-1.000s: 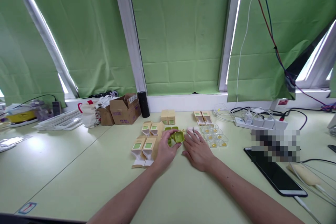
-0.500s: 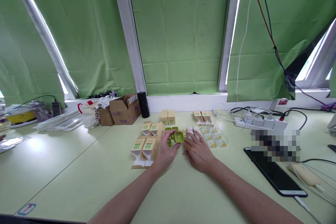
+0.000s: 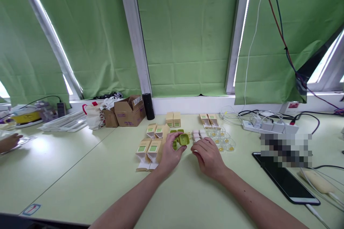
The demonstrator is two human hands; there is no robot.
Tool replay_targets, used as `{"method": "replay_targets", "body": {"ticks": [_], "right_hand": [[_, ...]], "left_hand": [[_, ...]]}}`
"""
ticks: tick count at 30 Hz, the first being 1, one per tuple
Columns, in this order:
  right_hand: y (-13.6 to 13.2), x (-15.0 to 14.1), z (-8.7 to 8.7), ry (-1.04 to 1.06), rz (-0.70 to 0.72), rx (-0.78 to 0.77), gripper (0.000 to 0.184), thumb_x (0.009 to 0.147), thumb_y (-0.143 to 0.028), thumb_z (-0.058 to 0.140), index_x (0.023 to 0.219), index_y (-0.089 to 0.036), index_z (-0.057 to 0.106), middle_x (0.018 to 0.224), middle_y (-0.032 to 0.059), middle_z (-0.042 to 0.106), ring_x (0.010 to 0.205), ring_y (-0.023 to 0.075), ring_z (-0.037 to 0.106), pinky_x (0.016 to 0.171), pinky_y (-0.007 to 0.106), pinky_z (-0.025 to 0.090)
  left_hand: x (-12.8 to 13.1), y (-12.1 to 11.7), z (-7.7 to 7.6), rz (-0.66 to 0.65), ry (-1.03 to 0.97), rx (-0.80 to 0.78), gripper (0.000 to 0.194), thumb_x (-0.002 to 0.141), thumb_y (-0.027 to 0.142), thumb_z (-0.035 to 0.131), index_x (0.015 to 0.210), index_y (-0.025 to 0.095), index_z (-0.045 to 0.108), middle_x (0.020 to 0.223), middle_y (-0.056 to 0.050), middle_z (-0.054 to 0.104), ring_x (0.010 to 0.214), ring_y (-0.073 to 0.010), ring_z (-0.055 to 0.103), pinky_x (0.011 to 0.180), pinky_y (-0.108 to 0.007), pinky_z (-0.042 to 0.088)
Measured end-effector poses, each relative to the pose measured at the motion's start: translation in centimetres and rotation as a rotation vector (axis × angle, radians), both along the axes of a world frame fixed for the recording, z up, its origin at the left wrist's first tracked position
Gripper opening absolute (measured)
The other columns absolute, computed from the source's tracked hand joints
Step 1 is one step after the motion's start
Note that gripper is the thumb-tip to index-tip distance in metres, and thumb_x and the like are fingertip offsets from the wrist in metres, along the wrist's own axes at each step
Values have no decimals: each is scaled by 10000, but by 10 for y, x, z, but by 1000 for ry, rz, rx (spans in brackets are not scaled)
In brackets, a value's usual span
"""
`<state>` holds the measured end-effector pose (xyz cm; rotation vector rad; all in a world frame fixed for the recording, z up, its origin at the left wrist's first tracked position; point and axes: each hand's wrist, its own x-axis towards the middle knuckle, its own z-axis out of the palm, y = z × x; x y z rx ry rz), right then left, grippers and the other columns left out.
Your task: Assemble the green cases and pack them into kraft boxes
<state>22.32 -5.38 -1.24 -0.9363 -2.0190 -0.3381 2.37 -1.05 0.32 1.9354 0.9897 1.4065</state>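
My left hand holds a small green square cup between thumb and fingers, its open side turned towards me. Just right of it is my right hand, its fingertips drawn together above the table; whether anything tiny sits in them is hidden. More green pieces show behind my left hand. Beyond my right hand lie small pale pink-white pieces and a cluster of clear plastic cups with yellow centres. Left of my left hand stand several cream cardboard boxes with green labels, their bottom flaps unfolded.
Two cream boxes and another pair stand farther back. A brown carton and a black cylinder are against the wall. On the right are a phone, cables and a power strip. Another person's hand shows far left.
My right hand has pulled back slightly from the green cup and its fingers have curled together. The left hand keeps its hold. Another person's hand has come farther into view at left.
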Motion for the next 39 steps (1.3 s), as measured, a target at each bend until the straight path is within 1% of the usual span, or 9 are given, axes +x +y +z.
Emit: {"method": "replay_targets", "body": {"ticks": [3,5,10,14,18,23,27,32,39], "right_hand": [[-1,2,0,73,34,6,349,975,-70,441,1168,-231,682,1020,100,727,936,246,662,899,444,455],[-1,3,-1,150,47,12,370,983,-84,439,1205,-247,686,1049,105,717,959,256,666,900,458,479],[0,3,-1,387,49,-75,265,1026,-184,492,1174,-262,696,1080,106,726,1031,274,671,919,449,530],[-1,1,2,536,100,-207,204,1047,-295,520,1097,-249,711,1029,93,741,981,256,689,845,385,556],[2,-1,1,696,106,-345,256,1028,-431,570,1017,-228,725,940,75,750,857,229,691,768,337,553],[7,1,-6,853,148,-491,314,984,-511,621,1015,-213,714,848,57,731,796,219,695,788,348,569],[6,1,-8,871,205,-517,281,947,-475,673,1044,-214,708,860,55,721,813,222,708,800,360,585],[2,-2,-3,848,206,-443,229,959,-406,648,1084,-224,705,789,13,645,738,186,652,746,332,575],[2,-2,-3,801,209,-415,180,940,-368,675,1031,-216,708,821,26,659,756,187,657,729,317,580]], "left_hand": [[0,1,-1,-18,9,-22,447,801,118,717,1225,247,659,1236,-79,651,1196,-253,631,1078,-465,509],[0,2,-2,-29,15,-34,457,803,115,716,1237,246,657,1248,-82,649,1205,-256,632,1085,-476,503],[1,1,-5,-43,30,-35,478,805,115,725,1258,254,657,1281,-82,650,1235,-258,623,1108,-476,483],[3,0,-8,-65,34,-38,499,806,106,732,1272,267,657,1290,-78,642,1243,-255,614,1125,-465,470],[3,-3,-8,-83,48,-31,507,800,101,747,1270,273,668,1288,-79,638,1254,-260,607,1131,-458,470],[3,-5,-6,-94,84,-17,507,795,89,748,1259,280,677,1278,-75,631,1248,-270,602,1130,-476,471],[4,-5,-7,-99,97,-11,519,794,77,748,1268,276,673,1274,-79,626,1242,-273,603,1125,-485,474],[4,-5,-8,-105,101,1,523,793,70,753,1268,274,671,1273,-82,626,1234,-276,609,1118,-491,483],[5,-5,-9,-113,113,21,538,796,58,756,1278,279,662,1269,-82,619,1230,-272,605,1110,-488,483]]}}
